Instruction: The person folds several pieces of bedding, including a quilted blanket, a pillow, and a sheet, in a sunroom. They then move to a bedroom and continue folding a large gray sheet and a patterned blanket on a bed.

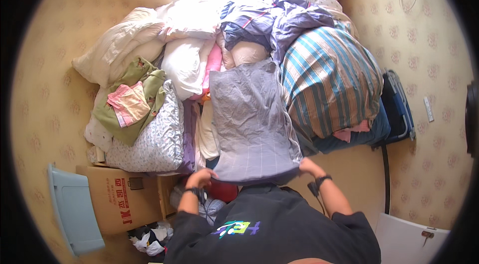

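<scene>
A grey checked cloth [254,114] is spread out before me, its far end resting against the pile of bedding. My left hand [202,178] grips its near left corner, and my right hand [311,168] grips the near right corner. Between the hands the near edge hangs slightly bowed, close to my body. Down the right side of the cloth runs a pale, crumpled edge. Fingertips are partly hidden at both corners. Each wrist wears a black band with a cable.
Striped bedding [333,80] bulges at the right, beside a folded blue metal-framed chair [398,107]. A green cloth [127,114] and patterned quilt [157,144] lie left. White pillows [183,66] sit behind. A cardboard box [108,200] and blue plastic bin [73,204] stand lower left.
</scene>
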A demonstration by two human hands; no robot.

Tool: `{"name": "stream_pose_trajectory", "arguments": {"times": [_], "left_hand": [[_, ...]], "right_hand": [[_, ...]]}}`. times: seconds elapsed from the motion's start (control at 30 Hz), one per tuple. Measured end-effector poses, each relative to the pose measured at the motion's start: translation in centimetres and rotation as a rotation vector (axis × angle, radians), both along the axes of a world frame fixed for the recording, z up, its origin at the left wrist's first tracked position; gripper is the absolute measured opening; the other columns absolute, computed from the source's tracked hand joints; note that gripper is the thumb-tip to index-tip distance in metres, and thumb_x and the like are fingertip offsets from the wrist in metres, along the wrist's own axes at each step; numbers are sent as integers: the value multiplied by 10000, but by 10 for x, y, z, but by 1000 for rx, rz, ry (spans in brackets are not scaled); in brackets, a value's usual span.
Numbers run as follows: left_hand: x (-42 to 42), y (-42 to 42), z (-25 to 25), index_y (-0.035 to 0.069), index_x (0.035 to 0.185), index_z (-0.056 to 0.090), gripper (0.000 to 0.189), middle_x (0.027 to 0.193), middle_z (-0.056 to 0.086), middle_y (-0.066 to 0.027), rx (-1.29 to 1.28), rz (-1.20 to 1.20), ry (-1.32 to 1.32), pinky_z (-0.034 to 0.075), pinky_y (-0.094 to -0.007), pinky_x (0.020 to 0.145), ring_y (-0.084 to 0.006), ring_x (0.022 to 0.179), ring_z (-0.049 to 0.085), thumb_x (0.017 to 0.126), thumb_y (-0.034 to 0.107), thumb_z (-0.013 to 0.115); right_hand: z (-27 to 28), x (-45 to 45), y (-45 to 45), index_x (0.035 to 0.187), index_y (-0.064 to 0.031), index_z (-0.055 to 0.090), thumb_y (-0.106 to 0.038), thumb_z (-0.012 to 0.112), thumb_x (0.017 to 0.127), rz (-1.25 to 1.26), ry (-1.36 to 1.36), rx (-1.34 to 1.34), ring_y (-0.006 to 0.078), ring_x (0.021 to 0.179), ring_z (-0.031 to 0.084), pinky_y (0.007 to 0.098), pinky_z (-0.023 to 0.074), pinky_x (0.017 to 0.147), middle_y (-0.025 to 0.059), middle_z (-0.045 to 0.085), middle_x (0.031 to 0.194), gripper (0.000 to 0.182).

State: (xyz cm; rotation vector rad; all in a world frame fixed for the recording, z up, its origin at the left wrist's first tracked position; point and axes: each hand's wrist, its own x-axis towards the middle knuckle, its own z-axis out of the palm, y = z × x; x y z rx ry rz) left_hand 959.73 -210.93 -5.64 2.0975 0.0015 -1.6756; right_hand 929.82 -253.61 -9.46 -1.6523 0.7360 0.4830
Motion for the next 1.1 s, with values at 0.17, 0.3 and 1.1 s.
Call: {"name": "stream_pose_trajectory", "arguments": {"times": [0.17,0.3,1.1], "left_hand": [[208,-163,120,77,862,719,238,796,677,-139,-586,-850,-1580,506,-379,712,-317,770,641,771,52,500],[278,-131,356,62,1000,697,332,826,694,-138,-792,103,-1837,478,-322,594,-205,678,642,831,44,412],[-56,56,72,25,931,704,455,873,686,-116,-441,360,-907,470,-268,821,-200,857,633,668,-102,355]], "right_hand": [[43,194,-188,836,17,616,-168,487,828,-142,-673,-1093,407,798,591,469,482,686,229,609,792,225],[358,271,-159,964,-29,659,-246,581,841,-441,-1262,-1037,342,821,640,381,500,733,196,658,901,261],[123,0,30,746,-6,643,50,542,682,-244,-740,-583,237,634,532,294,395,575,115,506,679,132]]}}
